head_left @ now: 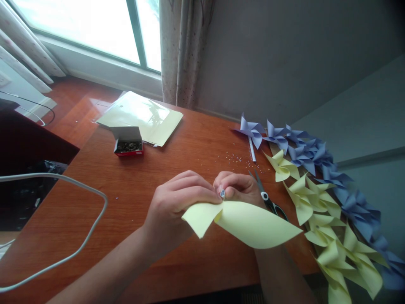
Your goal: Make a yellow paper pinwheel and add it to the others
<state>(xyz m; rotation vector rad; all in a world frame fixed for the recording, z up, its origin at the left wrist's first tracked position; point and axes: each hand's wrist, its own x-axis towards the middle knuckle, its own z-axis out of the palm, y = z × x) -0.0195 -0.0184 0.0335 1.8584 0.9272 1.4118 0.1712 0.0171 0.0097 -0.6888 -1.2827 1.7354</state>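
A pale yellow paper pinwheel [257, 223] is held up over the near part of the table, its curled blades facing down toward me. My left hand [180, 198] is closed on it, fingertips pressed near its centre. Opposite, my right hand [238, 188] is closed in a pinch around a small rolled paper stick [222, 194], whose blue-and-white end shows between my fingertips, touching the pinwheel's centre. Most of the stick is hidden. Just beyond my right hand lie black-handled scissors [268, 200], blades partly apart.
Finished yellow pinwheels [319, 230] and blue-violet pinwheels [303, 154] line the right side. One violet pinwheel [251, 131] has a paper stick. Paper scraps [234, 159] lie nearby. A small red box [129, 147] of tiny pieces stands before yellow sheets [158, 122]. A white cable [95, 228] loops at left.
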